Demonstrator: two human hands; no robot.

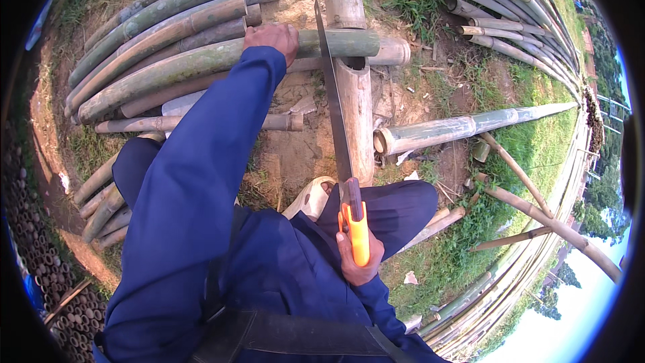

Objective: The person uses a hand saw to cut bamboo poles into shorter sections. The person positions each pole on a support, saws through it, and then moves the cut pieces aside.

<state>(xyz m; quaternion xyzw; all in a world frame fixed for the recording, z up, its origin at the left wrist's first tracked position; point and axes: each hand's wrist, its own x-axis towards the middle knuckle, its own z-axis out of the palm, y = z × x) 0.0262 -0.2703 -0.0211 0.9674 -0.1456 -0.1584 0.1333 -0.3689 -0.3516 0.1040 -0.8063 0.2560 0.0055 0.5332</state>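
Note:
My right hand is wrapped round the orange handle of a hand saw, close to my bent right knee. The long blade points away from me and crosses a green bamboo pole near its right end. Farther left on the same pole, my left hand grips it from above, fingers closed round it. Beneath the pole stands a pale bamboo support running toward me, with a short bamboo stub beyond it. Whether the teeth have cut into the pole cannot be told.
Cut bamboo lengths lie stacked at the left. A long bamboo pole stretches right, propped near crossed bamboo sticks. More poles are piled at the far right. Bundled bamboo ends fill the lower left. Sawdust covers the ground.

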